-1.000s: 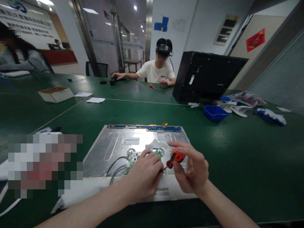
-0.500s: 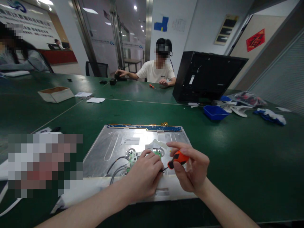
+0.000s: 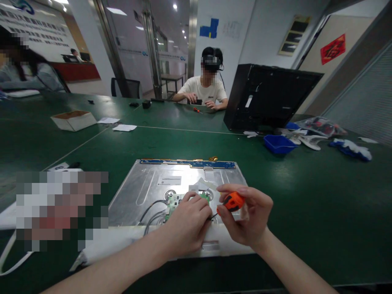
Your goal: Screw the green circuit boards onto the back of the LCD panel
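A flat metal display panel lies on the table in front of me, with a green circuit board on its back. My left hand rests over the board's right part, fingers bent and together; its fingertips and whatever they pinch are hidden. My right hand holds a screwdriver by its orange and black handle. The thin shaft slants down to the left, its tip beside my left fingers. Grey and black cables run from the board's left side. A blue strip board lines the panel's far edge.
A black monitor housing stands at the back right, near a blue tray and gloves. At the left are an open box and papers. A person sits opposite, another far left.
The screwdriver handle has turned in my right fingers; my left hand stays in place. Across the table, the person's hand has moved inward with a dark object. The view has shifted slightly.
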